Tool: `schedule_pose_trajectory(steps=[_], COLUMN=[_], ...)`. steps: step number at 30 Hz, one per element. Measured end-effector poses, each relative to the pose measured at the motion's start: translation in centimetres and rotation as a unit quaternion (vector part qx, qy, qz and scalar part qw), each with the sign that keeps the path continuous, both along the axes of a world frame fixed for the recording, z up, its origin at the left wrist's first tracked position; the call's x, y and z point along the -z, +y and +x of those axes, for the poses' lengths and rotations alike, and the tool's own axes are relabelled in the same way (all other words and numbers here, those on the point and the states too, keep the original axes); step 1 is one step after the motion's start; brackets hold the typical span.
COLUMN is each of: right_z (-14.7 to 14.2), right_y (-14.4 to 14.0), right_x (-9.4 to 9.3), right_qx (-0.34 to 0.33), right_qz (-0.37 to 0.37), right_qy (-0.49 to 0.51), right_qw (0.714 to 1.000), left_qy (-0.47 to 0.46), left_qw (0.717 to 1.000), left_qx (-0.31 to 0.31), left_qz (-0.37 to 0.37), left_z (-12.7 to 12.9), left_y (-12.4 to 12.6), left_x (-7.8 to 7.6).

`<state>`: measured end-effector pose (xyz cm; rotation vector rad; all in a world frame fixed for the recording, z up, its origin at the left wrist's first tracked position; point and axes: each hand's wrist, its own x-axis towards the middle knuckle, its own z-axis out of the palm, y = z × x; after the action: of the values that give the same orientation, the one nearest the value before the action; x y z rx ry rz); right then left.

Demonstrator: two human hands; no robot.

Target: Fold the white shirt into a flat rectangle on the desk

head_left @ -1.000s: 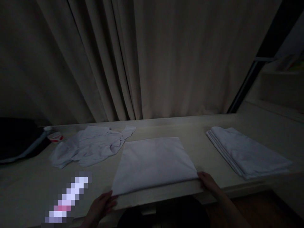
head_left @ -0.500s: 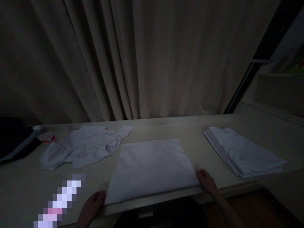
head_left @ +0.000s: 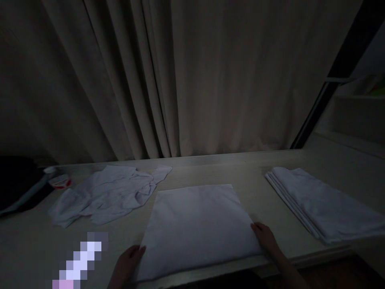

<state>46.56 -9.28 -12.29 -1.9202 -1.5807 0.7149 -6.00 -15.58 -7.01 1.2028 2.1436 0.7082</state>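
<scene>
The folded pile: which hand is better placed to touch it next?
Probably the right hand: it's nearer the folded pile, while the left hand is across the flat cloth.

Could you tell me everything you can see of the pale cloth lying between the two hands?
The pale cloth looks like thin woven fabric, whitish in the dim light. It lies flat, mostly smooth with faint creases, its outline four-sided with straight edges; it appears folded, though the layers are hard to count. It rests on the table, close to the near edge. The left hand touches its left side, the right hand its right. I see no print on it.
</scene>
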Motion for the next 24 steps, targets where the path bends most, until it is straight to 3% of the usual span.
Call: schedule_pose_trajectory(steps=[8, 13, 16, 18, 20, 24], right_z=[1.1, 0.8, 0.3, -0.7, -2.4, -6.0], right_y=[0.4, -0.5, -1.2, -1.1, -0.7, 0.6], right_x=[0.7, 0.4, -0.4, -0.9, -1.1, 0.0], right_qx=[-0.019, -0.008, 0.005, -0.003, -0.033, -0.153], right_qz=[-0.02, -0.022, 0.074, 0.177, 0.252, 0.277], right_qy=[-0.006, -0.074, -0.201, -0.257, -0.278, -0.309], right_qw=[1.0, 0.997, 0.977, 0.95, 0.926, 0.897], left_qy=[-0.058, 0.032, 0.128, 0.239, 0.334, 0.444], left_qw=[0.997, 0.996, 0.991, 0.964, 0.911, 0.825], left_qx=[0.041, 0.064, 0.045, 0.077, 0.152, 0.242], left_qz=[-0.028, -0.056, -0.009, 0.086, 0.185, 0.252], left_z=[-0.8, -0.7, 0.3, 1.7, 3.7, 6.7], left_y=[-0.4, -0.5, -0.6, -0.5, -0.1, 1.1], left_x=[0.6, 0.6, 0.3, 0.3, 0.9, 3.6])
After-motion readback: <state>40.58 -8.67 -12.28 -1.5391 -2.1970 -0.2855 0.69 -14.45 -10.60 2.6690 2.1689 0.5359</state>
